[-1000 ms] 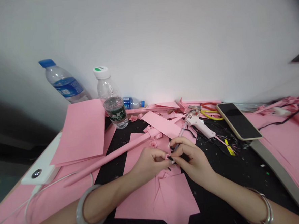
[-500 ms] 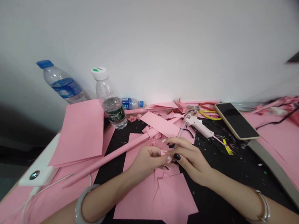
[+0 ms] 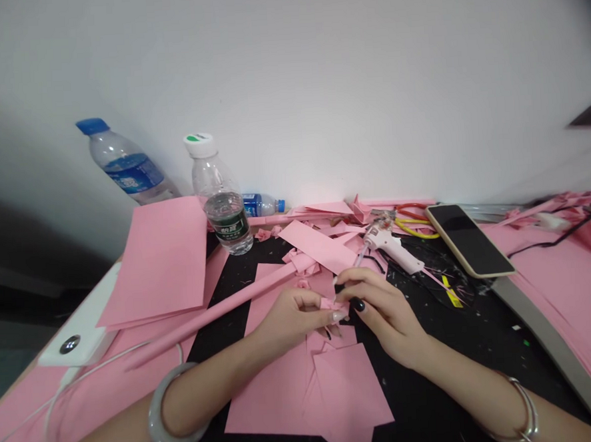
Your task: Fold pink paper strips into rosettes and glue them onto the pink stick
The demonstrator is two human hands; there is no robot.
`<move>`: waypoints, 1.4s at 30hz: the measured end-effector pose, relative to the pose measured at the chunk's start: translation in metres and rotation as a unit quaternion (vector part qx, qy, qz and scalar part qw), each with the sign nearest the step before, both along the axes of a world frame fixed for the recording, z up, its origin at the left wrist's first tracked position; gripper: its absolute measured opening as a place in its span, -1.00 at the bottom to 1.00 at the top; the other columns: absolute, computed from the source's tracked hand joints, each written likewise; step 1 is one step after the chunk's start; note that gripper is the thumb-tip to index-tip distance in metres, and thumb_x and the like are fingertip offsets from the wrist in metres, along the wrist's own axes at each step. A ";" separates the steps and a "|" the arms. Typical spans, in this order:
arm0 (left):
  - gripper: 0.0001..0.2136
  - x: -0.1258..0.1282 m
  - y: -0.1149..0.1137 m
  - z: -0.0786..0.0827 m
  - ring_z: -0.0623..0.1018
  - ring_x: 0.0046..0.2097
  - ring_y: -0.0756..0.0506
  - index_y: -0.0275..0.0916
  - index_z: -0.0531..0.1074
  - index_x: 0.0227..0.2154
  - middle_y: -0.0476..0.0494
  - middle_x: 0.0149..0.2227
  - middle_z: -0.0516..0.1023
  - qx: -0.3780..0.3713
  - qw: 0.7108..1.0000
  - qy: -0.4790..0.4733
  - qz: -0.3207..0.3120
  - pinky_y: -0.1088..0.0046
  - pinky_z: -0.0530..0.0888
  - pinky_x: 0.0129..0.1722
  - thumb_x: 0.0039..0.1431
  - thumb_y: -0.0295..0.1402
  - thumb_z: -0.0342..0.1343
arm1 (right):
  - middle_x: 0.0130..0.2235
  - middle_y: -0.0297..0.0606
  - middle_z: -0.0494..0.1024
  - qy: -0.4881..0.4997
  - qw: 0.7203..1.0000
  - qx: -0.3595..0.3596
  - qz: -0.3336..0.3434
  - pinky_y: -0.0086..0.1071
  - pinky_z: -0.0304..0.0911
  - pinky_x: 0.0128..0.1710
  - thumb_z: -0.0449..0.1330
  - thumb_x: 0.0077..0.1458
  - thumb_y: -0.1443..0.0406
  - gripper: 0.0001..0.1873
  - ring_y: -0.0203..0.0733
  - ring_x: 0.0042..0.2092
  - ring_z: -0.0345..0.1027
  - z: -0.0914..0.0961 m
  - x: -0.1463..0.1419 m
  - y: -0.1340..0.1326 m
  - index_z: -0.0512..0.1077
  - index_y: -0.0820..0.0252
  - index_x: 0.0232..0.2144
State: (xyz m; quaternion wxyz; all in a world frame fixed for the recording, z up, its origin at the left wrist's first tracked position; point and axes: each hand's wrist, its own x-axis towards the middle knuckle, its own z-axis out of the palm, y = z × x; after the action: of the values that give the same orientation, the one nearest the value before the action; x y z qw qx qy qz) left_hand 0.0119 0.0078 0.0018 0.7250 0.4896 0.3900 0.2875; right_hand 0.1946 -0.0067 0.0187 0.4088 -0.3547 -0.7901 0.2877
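Between the thumb and fingers of my left hand [image 3: 301,317] is a small folded pink paper piece [image 3: 326,304]. My right hand [image 3: 384,309] meets it from the other side, its thumb and curled fingers closed at the paper's right end. How the piece is folded is mostly hidden by the fingers. Below my hands lie pink paper sheets [image 3: 353,384], some overlapping. A long rolled pink paper tube [image 3: 221,310] runs from lower left up to folded paper just beyond my left hand. Behind my right hand rests a pale glue gun [image 3: 397,251], its nozzle pointing left.
A water bottle with a white cap [image 3: 225,215] and a blue-capped bottle [image 3: 132,167] stand at the back left. A phone [image 3: 469,240] lies right of the glue gun near yellow-handled scissors [image 3: 416,228]. Paper stacks flank both sides; a white power bank [image 3: 75,344] sits left.
My right hand's fingers have shifted slightly to the right and curled more, uncovering a bit more of the folded paper. My left hand keeps its pinch.
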 end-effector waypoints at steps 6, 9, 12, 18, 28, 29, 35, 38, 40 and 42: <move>-0.87 -0.005 -0.002 0.000 0.52 -0.48 -0.02 -0.28 0.57 -0.51 -0.09 -0.52 0.57 0.029 0.997 0.003 -0.071 0.51 0.44 -0.43 0.00 -0.32 0.23 | -0.47 -0.39 0.23 -0.118 0.993 -0.016 -0.007 -0.44 0.04 -0.45 -0.02 0.17 0.44 -0.87 -0.30 -0.46 0.12 0.001 -0.001 -0.001 0.20 0.16 -0.42; -0.88 -0.006 -0.003 0.001 0.50 -0.48 -0.01 -0.30 0.56 -0.54 -0.07 -0.53 0.55 0.028 0.994 0.022 -0.104 0.54 0.40 -0.47 -0.03 -0.34 0.25 | -0.51 -0.43 0.16 -0.163 0.983 -0.049 0.064 -0.46 -0.01 -0.47 -0.07 0.18 0.45 -0.77 -0.33 -0.49 0.06 0.003 -0.002 0.000 0.11 0.16 -0.51; -0.88 -0.007 -0.001 0.002 0.49 -0.49 0.01 -0.31 0.56 -0.54 -0.05 -0.54 0.54 0.020 0.992 0.029 -0.123 0.57 0.37 -0.50 -0.04 -0.35 0.25 | -0.53 -0.44 0.13 -0.166 0.978 -0.076 0.100 -0.47 -0.04 -0.49 -0.11 0.21 0.43 -0.74 -0.34 -0.51 0.03 0.006 -0.003 0.001 0.07 0.15 -0.53; -0.83 -0.007 0.000 0.002 0.48 -0.49 0.02 -0.31 0.53 -0.57 -0.04 -0.56 0.52 0.021 0.992 0.021 -0.121 0.56 0.39 -0.46 -0.06 -0.29 0.27 | -0.51 -0.43 0.18 -0.162 0.976 -0.100 0.105 -0.47 -0.04 -0.47 -0.10 0.22 0.41 -0.77 -0.35 -0.49 0.05 0.005 -0.003 0.002 0.11 0.17 -0.50; -0.88 -0.009 -0.001 0.004 0.48 -0.50 -0.01 -0.22 0.54 -0.57 -0.02 -0.57 0.53 0.057 0.989 0.021 -0.133 0.55 0.37 -0.49 0.00 -0.32 0.22 | -0.54 -0.46 0.18 -0.141 0.968 -0.176 0.109 -0.49 -0.04 -0.48 -0.05 0.21 0.41 -0.72 -0.38 -0.51 0.04 0.002 -0.005 -0.001 0.08 0.17 -0.55; -0.89 -0.009 -0.001 0.004 0.48 -0.50 -0.01 -0.22 0.54 -0.57 -0.02 -0.57 0.53 0.058 0.989 0.019 -0.133 0.54 0.37 -0.49 -0.01 -0.33 0.22 | -0.54 -0.46 0.17 -0.140 0.969 -0.172 0.108 -0.49 -0.04 -0.49 -0.05 0.20 0.41 -0.73 -0.38 -0.51 0.03 0.002 -0.006 -0.001 0.08 0.17 -0.55; -0.90 -0.008 -0.001 0.006 0.47 -0.51 0.00 -0.25 0.53 -0.56 0.01 -0.59 0.52 0.044 0.990 0.015 -0.131 0.56 0.39 -0.47 0.00 -0.47 0.16 | -0.55 -0.46 0.16 -0.150 0.973 -0.141 0.100 -0.49 -0.09 -0.51 -0.04 0.18 0.43 -0.73 -0.39 -0.53 0.00 0.003 -0.008 -0.003 0.07 0.17 -0.55; -0.90 -0.008 -0.001 0.007 0.47 -0.51 0.01 -0.26 0.52 -0.57 0.01 -0.58 0.51 0.039 0.990 0.024 -0.135 0.57 0.38 -0.47 -0.01 -0.50 0.15 | -0.56 -0.46 0.14 -0.158 0.975 -0.112 0.107 -0.48 -0.10 -0.52 -0.04 0.15 0.45 -0.75 -0.39 -0.54 -0.03 0.003 -0.008 -0.004 0.06 0.16 -0.55; -0.90 -0.008 -0.001 0.007 0.47 -0.51 0.01 -0.27 0.51 -0.58 0.00 -0.59 0.51 0.040 0.989 0.036 -0.137 0.57 0.38 -0.47 -0.02 -0.49 0.15 | -0.56 -0.46 0.12 -0.161 0.975 -0.098 0.115 -0.48 -0.11 -0.52 -0.03 0.13 0.46 -0.76 -0.38 -0.53 -0.03 0.003 -0.008 -0.005 0.06 0.16 -0.54; -0.90 -0.008 -0.002 0.007 0.47 -0.50 0.01 -0.28 0.50 -0.59 -0.01 -0.59 0.51 0.040 0.989 0.040 -0.137 0.57 0.38 -0.48 -0.01 -0.46 0.17 | -0.56 -0.46 0.12 -0.162 0.976 -0.094 0.113 -0.48 -0.10 -0.52 -0.04 0.14 0.45 -0.75 -0.38 -0.53 -0.02 0.003 -0.007 -0.005 0.05 0.16 -0.54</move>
State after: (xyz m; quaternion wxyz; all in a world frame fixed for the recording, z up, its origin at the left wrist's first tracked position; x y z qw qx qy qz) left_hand 0.0041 0.0060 0.0091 0.7211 0.5782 0.3359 0.1811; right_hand 0.1874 -0.0115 0.0213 0.2054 -0.3421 -0.8501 0.3436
